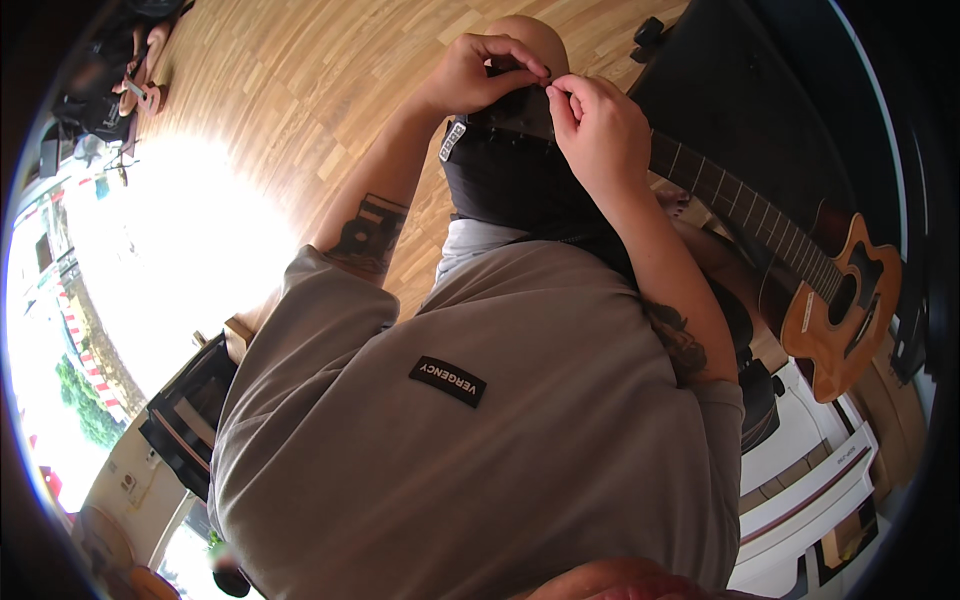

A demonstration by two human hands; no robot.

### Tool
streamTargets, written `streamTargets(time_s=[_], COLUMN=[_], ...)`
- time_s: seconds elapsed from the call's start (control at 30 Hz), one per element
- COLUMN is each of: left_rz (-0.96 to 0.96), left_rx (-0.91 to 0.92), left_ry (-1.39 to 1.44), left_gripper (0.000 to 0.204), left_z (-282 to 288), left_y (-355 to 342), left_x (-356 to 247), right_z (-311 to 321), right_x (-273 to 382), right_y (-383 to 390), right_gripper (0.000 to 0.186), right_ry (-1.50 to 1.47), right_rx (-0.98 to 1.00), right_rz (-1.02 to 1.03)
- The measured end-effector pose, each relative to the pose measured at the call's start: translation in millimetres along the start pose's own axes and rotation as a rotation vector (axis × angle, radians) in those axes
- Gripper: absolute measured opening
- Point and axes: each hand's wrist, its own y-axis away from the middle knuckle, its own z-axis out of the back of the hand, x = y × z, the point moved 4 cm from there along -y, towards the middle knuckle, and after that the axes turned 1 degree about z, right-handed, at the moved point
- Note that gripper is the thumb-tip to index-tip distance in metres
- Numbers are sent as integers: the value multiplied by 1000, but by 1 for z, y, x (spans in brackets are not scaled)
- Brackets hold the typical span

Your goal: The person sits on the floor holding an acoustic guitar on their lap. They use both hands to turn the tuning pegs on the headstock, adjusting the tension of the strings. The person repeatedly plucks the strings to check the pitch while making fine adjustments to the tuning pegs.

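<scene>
My left hand (480, 75) is raised over my knee, with its thumb and index finger pinched together. Meeting it fingertip to fingertip, my right hand (608, 128) is also closed in a pinch. Whatever sits between the fingertips is too small to make out. Below both hands, a dark guitar headstock (515, 112) rests across my lap over black shorts. From there the fretted neck (745, 200) runs to the right, partly covered by my right hand. The acoustic guitar's light wooden body (815, 345) is at the far right.
A large black panel (750, 90) stands at the upper right. A white keyboard-like instrument (815, 495) is at the lower right, and a black bag (185, 405) at the left. Far off, a person holds a small pinkish guitar (150, 98). Strong glare lies on the wooden floor (320, 90).
</scene>
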Motion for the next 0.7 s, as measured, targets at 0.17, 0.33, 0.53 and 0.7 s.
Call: streamTargets(time_s=[0.17, 0.33, 0.53, 0.7], left_rz=[-17, -69, -72, -165], left_rx=[-22, -34, -78, -161], left_ry=[-62, -75, -348, -358], left_gripper=[9, 9, 9, 11], left_z=[0, -1, -9, -8], left_y=[2, 5, 2, 8], left_x=[-1, -5, -14, -16], right_z=[-1, 0, -3, -1], right_x=[2, 2, 2, 6], right_y=[1, 1, -1, -7], right_gripper=[14, 15, 16, 20], right_ry=[58, 37, 71, 68], right_rx=[38, 46, -53, 72], right_rz=[11, -5, 38, -57])
